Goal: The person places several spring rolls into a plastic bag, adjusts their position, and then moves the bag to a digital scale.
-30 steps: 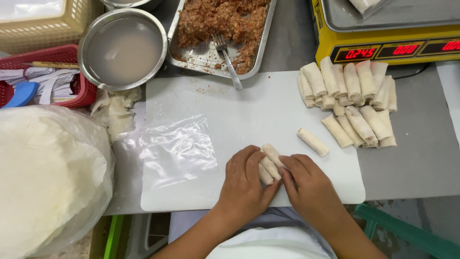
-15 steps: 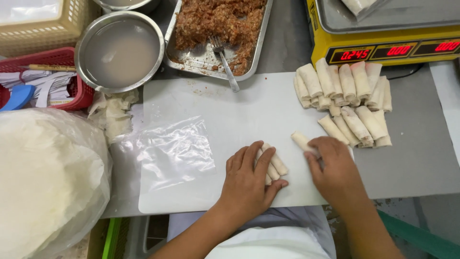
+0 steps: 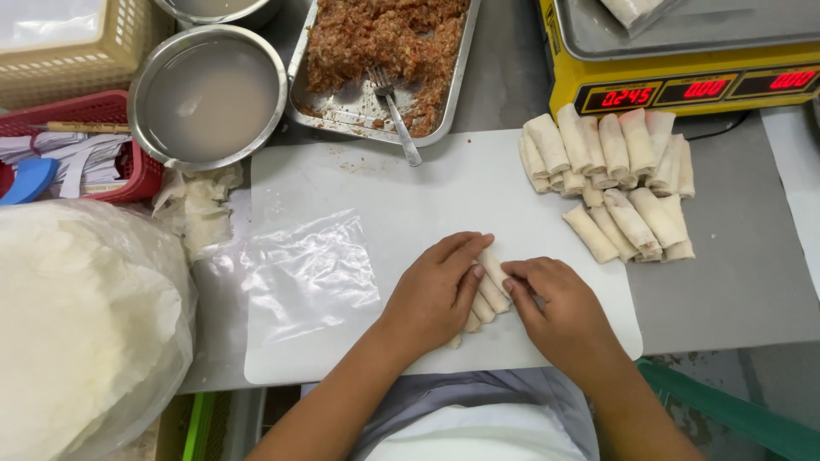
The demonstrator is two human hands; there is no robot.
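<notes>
Hiding rolls (image 3: 489, 290) (count unclear): fingers (image 3: 457, 256)

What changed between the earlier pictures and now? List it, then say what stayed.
Half a second ago the right hand was out at a single roll lying on the white board near the pile; now it is back beside the left hand, and that roll is gone from its spot. The left hand stayed on the small rolls. The pile of rolls, filling tray, fork and bowl did not move.
</notes>
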